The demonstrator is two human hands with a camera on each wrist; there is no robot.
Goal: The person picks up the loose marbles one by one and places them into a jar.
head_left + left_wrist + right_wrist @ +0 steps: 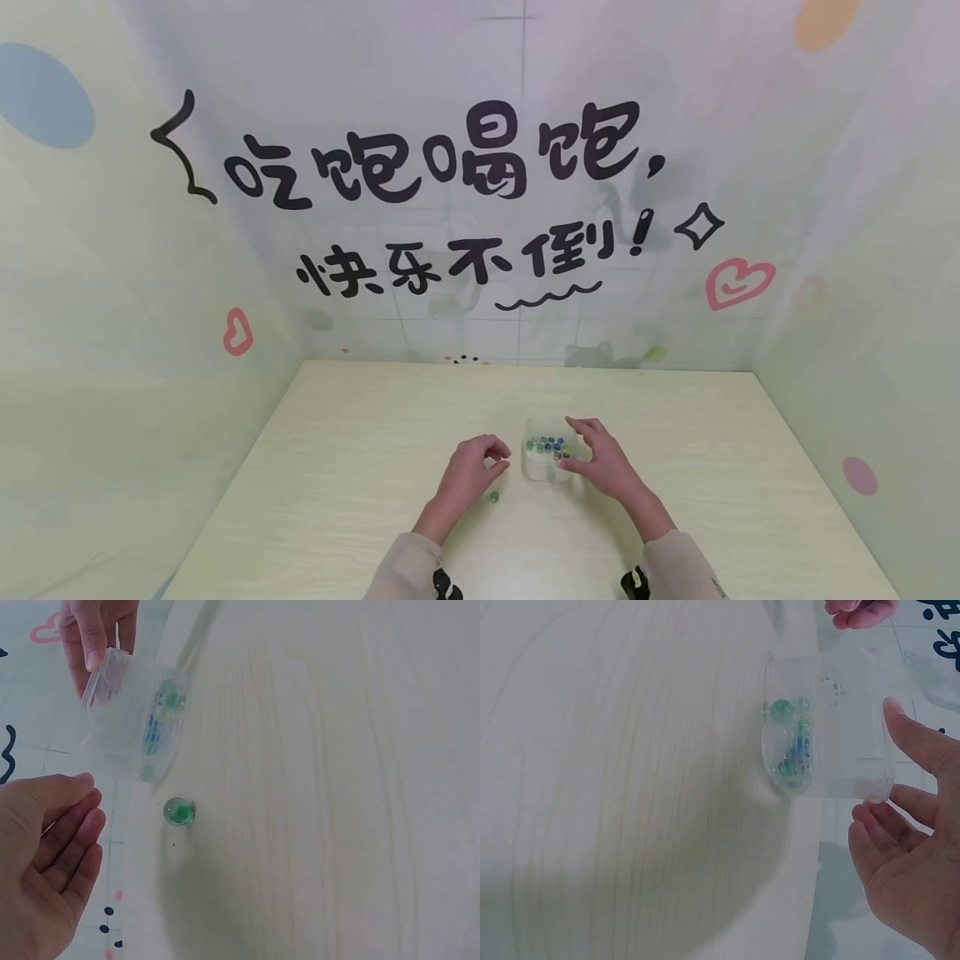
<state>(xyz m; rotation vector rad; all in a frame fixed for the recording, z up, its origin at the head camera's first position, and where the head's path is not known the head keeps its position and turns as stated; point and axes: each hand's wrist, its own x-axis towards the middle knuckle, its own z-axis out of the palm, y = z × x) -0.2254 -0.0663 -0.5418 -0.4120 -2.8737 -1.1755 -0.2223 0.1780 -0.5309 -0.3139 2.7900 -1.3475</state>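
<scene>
A clear plastic container (540, 469) stands on the table, holding several green and blue glass marbles (547, 444) at its bottom. My right hand (609, 468) grips its right side, thumb on the near edge and fingers at the far edge; the right wrist view shows this thumb (915, 739) at the rim. Just left of the container is my left hand (471, 468), fingers loosely bent, with nothing visible in them. In the left wrist view its thumb and index fingertip come close together. One loose green marble (178, 811) lies on the table, nearer the body than the left fingertips.
The pale wood-grain table (360, 433) is enclosed by a back wall (420, 333) with black lettering and by side walls with coloured spots and hearts. Light sleeves (405, 567) cover both forearms.
</scene>
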